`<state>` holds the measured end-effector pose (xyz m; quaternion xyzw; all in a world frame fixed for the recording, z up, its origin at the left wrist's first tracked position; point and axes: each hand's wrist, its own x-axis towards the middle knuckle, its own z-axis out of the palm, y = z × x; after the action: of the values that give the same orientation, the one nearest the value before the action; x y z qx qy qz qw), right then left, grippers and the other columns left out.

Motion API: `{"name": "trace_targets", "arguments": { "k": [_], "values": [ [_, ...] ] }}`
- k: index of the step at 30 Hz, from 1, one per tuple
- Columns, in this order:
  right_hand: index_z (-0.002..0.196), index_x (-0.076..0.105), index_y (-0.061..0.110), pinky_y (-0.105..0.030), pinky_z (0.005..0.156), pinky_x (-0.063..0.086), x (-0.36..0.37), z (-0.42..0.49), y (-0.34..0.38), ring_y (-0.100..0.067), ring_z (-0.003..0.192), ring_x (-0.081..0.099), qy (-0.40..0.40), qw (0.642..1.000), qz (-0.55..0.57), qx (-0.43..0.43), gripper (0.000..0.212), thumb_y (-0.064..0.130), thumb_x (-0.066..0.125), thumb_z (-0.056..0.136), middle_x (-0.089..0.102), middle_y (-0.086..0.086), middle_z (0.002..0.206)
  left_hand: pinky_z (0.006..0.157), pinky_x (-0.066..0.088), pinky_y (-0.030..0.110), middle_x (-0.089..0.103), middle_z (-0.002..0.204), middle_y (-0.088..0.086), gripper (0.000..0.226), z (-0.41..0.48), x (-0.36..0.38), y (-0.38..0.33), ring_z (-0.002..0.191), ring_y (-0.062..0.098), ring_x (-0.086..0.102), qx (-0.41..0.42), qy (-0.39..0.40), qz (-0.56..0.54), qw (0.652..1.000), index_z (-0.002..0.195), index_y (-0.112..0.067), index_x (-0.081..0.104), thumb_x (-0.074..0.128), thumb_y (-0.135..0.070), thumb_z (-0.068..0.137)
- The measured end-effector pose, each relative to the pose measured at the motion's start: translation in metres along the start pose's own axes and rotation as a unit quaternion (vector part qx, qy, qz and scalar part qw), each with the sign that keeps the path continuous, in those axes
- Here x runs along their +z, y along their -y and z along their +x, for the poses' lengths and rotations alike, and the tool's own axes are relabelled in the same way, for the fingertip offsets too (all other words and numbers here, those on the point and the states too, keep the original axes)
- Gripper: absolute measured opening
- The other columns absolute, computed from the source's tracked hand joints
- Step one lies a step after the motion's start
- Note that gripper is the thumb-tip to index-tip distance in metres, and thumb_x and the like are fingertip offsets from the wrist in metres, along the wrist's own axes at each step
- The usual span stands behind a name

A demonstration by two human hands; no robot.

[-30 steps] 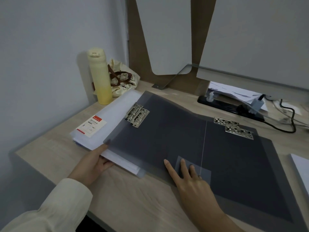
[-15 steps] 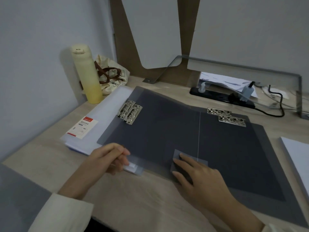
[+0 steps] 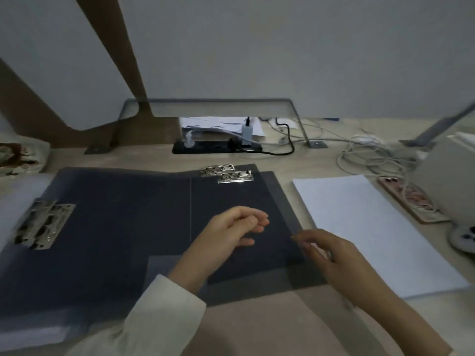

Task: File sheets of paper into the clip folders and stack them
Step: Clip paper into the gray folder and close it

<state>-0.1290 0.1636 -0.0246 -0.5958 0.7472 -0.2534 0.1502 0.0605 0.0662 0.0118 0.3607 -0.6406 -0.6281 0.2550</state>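
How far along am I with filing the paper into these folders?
Early. Done: the folder lies open, its clips bare. In hand: nothing; the left hand hovers over the folder, and the blurred right hand is at its right edge. Left: take sheets from the paper stack, clip them, close and stack the folders.

- right hand (image 3: 334, 255) is blurred; whether its fingers touch the edge of the folder (image 3: 115, 227) cannot be told.
- bag (image 3: 18, 158) is cut off by the left edge.
- phone (image 3: 408, 199) is partly hidden under cables (image 3: 372, 155) and a white box (image 3: 447, 181).
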Motion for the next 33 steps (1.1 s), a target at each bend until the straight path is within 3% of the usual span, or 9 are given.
{"name": "trace_targets", "arguments": {
  "k": [4,8,11,14,20,26,29,33],
  "values": [
    [0.116,0.058,0.031,-0.010,0.087,0.034,-0.030,0.000,-0.042,0.002,0.098,0.046,-0.013,0.998,-0.011,0.066,0.025,0.025,0.045,0.095,0.053,0.020,0.118,0.100,0.046,0.029,0.060,0.122,-0.003,0.027,0.031,0.065,0.004,0.113,0.006,0.055,-0.060,0.040,-0.072,0.995,0.118,-0.018,0.060,0.050,-0.019,0.094],
    [0.119,0.058,0.025,-0.012,0.088,0.032,-0.041,0.016,-0.070,-0.007,0.113,0.053,-0.012,0.996,-0.044,0.079,0.027,0.023,0.045,0.095,0.055,0.010,0.128,0.110,0.035,0.034,0.049,0.128,-0.007,0.043,0.052,0.113,0.014,0.118,0.009,0.044,-0.128,0.030,-0.125,0.983,0.134,-0.016,0.044,0.052,-0.025,0.092],
    [0.123,0.055,0.022,-0.015,0.087,0.034,-0.041,0.027,-0.080,-0.012,0.115,0.054,-0.004,0.994,-0.081,0.068,0.030,0.024,0.042,0.096,0.055,0.006,0.130,0.112,0.031,0.036,0.046,0.133,-0.002,0.052,0.066,0.130,0.019,0.126,0.013,0.040,-0.165,0.036,-0.170,0.971,0.138,-0.004,0.036,0.052,-0.023,0.092],
    [0.127,0.052,0.020,-0.021,0.086,0.043,-0.036,0.032,-0.085,-0.015,0.107,0.058,0.007,0.988,-0.141,0.064,0.033,0.024,0.038,0.097,0.059,0.002,0.125,0.108,0.036,0.039,0.045,0.134,0.003,0.042,0.080,0.135,0.022,0.131,0.016,0.036,-0.201,0.019,-0.198,0.959,0.129,-0.010,0.045,0.055,-0.022,0.090],
    [0.124,0.054,0.020,-0.020,0.081,0.044,-0.032,0.036,-0.091,-0.014,0.099,0.061,-0.021,0.988,-0.143,0.046,0.033,0.029,0.037,0.097,0.061,0.002,0.120,0.100,0.043,0.033,0.056,0.118,0.007,0.033,0.105,0.136,0.019,0.111,0.019,0.053,-0.256,-0.004,-0.207,0.944,0.119,-0.009,0.052,0.056,-0.018,0.088],
    [0.122,0.054,0.024,-0.018,0.077,0.043,-0.029,0.033,-0.092,-0.011,0.097,0.059,-0.039,0.992,-0.098,0.067,0.039,0.046,0.040,0.093,0.058,0.005,0.121,0.105,0.038,0.032,0.051,0.129,0.007,0.038,0.107,0.142,0.021,0.121,0.021,0.047,-0.240,-0.012,-0.181,0.954,0.123,-0.007,0.051,0.057,-0.016,0.086],
    [0.126,0.049,0.026,-0.019,0.079,0.044,-0.028,0.029,-0.089,-0.011,0.101,0.057,-0.045,0.991,-0.103,0.069,0.049,0.056,0.039,0.089,0.055,0.005,0.124,0.095,0.049,0.034,0.061,0.123,0.009,0.035,0.100,0.142,0.025,0.109,0.020,0.060,-0.227,0.018,-0.232,0.946,0.122,-0.006,0.055,0.052,-0.018,0.089],
    [0.130,0.042,0.028,-0.018,0.077,0.040,-0.024,0.027,-0.084,-0.012,0.109,0.053,-0.050,0.988,-0.128,0.069,0.055,0.062,0.038,0.086,0.050,0.005,0.130,0.090,0.052,0.031,0.063,0.123,0.007,0.032,0.091,0.143,0.032,0.108,0.018,0.062,-0.207,0.021,-0.269,0.941,0.123,-0.007,0.056,0.045,-0.018,0.094]
  ]
}}
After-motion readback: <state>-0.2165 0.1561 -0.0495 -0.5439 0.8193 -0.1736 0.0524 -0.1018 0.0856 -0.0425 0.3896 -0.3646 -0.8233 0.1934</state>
